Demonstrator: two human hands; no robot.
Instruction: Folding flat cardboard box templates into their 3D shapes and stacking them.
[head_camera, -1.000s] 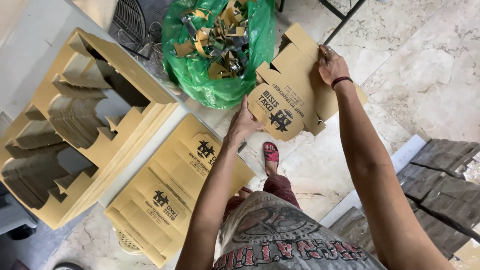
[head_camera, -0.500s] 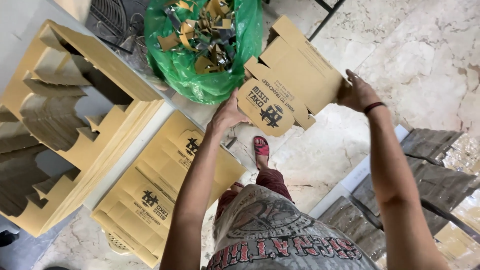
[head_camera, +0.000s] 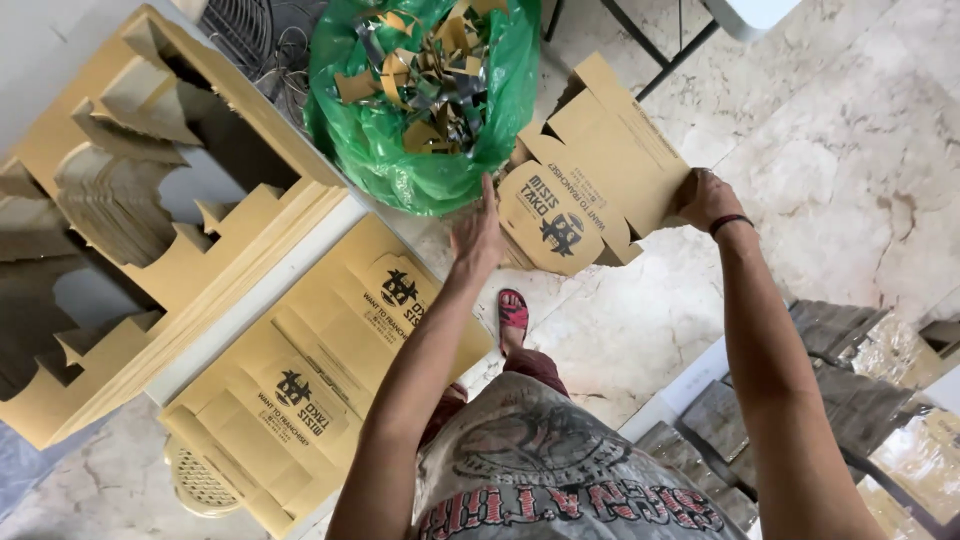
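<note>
Head view, looking down. A flat box blank (head_camera: 600, 165) is held between the left hand (head_camera: 478, 235), at its near left edge, and the right hand (head_camera: 708, 197), at its right edge. Just left of the blank, and touching it, stands a bag of offcuts (head_camera: 425, 95) on the floor (head_camera: 800, 110). Left of the left forearm lies a stack of printed box blanks (head_camera: 320, 370); farther left lies a taller stack of die-cut cardboard sheets (head_camera: 150, 230). Below the blank, a sandalled foot (head_camera: 512, 315) rests on the floor. Flat sheets (head_camera: 840, 370) lie at lower right, beyond the right arm.
</note>
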